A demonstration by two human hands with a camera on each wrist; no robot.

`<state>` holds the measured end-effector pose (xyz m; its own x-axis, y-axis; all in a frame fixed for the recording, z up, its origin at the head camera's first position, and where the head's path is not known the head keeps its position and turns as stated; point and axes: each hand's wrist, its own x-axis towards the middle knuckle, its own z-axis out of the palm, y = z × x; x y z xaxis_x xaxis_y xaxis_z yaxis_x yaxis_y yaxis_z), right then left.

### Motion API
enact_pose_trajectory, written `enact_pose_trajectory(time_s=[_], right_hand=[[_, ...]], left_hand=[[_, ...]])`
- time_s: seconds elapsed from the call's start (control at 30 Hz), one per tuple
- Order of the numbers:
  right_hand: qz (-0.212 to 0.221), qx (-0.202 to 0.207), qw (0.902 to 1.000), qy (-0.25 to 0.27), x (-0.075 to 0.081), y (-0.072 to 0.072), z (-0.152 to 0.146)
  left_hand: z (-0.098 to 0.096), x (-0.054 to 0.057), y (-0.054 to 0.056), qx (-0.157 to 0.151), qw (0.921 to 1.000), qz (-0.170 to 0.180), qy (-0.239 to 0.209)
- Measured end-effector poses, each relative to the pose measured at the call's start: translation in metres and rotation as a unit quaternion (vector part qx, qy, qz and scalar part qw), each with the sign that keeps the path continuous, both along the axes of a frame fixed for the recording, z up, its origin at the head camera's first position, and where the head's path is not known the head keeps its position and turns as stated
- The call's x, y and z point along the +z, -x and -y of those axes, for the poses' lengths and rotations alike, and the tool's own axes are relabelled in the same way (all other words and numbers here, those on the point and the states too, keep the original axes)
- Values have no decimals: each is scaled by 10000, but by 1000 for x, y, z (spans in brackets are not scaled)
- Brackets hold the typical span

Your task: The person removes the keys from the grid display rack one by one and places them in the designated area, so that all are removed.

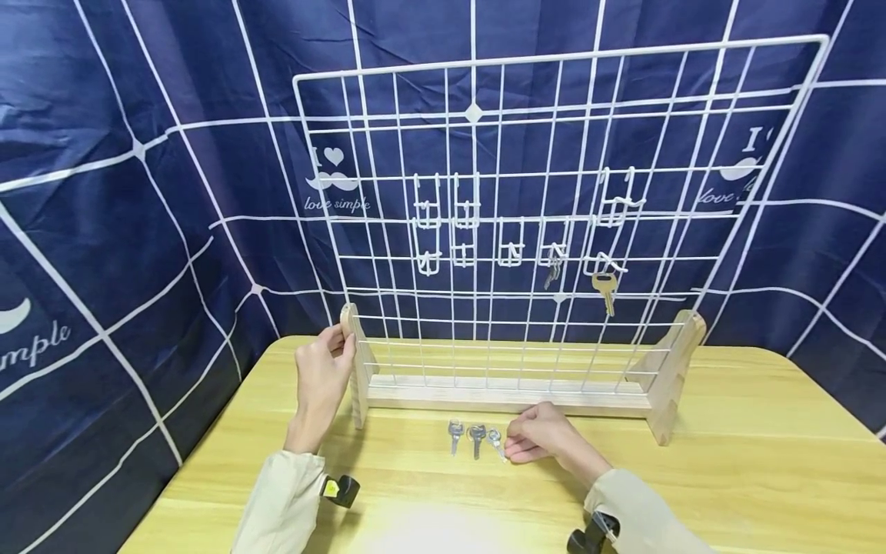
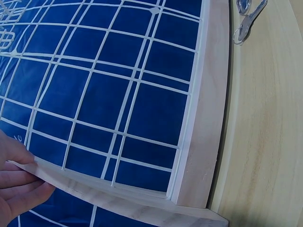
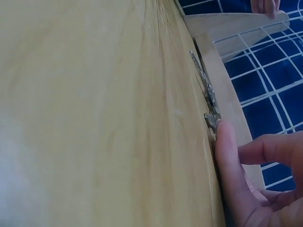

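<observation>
My left hand [image 1: 321, 377] grips the top of the wooden left upright [image 1: 354, 369] of a white wire grid rack [image 1: 477, 342]; in the left wrist view, thumb and fingers lie on either side of the wood. On the table before the rack lie a silver key [image 1: 454, 436] at left, a darker key [image 1: 476, 440] in the middle and a small key [image 1: 494, 438] at right. Close beside the small key is my right hand [image 1: 543, 435], its thumb tip at the key in the right wrist view. Its fingers hide part of that spot, and no lifted key shows.
Several white wire hooks [image 1: 511, 245] hang on the grid. A brass key [image 1: 605, 291] and a dark key [image 1: 553, 271] hang from two right-side hooks. The wooden right upright [image 1: 674, 377] and base bar [image 1: 505, 396] stand on the yellow table [image 1: 761, 431]. A blue curtain [image 1: 201, 92] surrounds the table.
</observation>
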<state>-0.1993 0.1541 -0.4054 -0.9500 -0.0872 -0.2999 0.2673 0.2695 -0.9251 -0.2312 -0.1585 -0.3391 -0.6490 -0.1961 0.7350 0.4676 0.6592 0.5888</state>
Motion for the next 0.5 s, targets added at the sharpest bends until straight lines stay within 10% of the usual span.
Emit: enact_pose_trajectory(time_s=[0.5], right_hand=[[-934,786,9800,-1569,8,-4,19]], left_hand=[[0,-1,0,-18,10000,28,-22]])
